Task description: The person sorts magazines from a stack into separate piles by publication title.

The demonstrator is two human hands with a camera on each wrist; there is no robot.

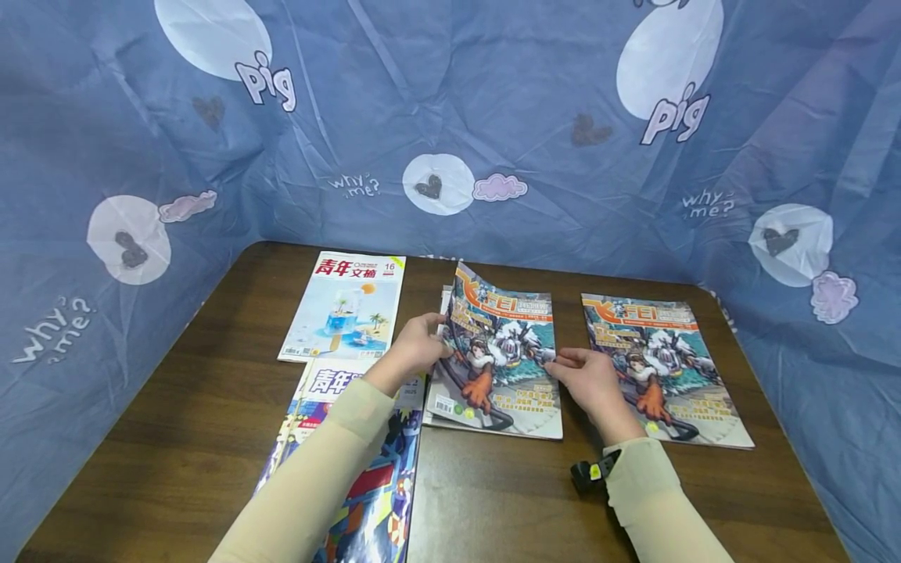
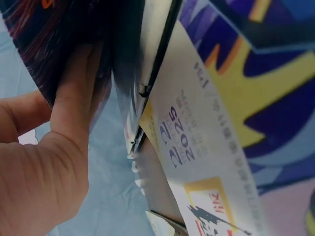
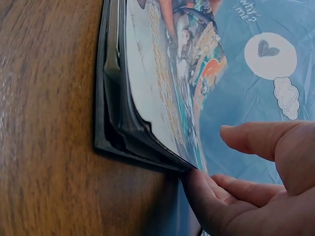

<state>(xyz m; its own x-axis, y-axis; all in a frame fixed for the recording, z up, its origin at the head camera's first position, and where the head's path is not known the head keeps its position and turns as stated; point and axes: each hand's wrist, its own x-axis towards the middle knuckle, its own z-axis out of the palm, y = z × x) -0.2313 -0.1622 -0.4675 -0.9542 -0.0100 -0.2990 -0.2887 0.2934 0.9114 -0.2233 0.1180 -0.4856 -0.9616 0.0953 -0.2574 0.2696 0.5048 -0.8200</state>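
Left hand (image 1: 418, 344) pinched the raised left edge of a magazine (image 1: 507, 360) between both hands, right hand (image 1: 587, 379) touched its right edge, thumb and fingers apart, second magazine (image 1: 669, 363) lay right of that hand

Head view: moderately bright, diffuse illumination. Pale sheen follows the creases of the cloth backdrop (image 1: 549, 86); soft glare lies on the table (image 1: 479, 500) at lower centre, and whitish reflections streak the glossy lower magazine (image 1: 380, 485). Small print on the held magazine (image 1: 507, 352) is unsharp. Left wrist view: dimmer, bluish; deep shadow fills the upper centre and darkens part of the left hand (image 2: 54, 157), whereas the paper at right is lighter. Right wrist view: subdued; the magazine's page edges sink into near-black, a shadow spreads at bottom centre, faint highlights fleck the wood at left, and the right hand (image 3: 295, 187) is softly shaded.
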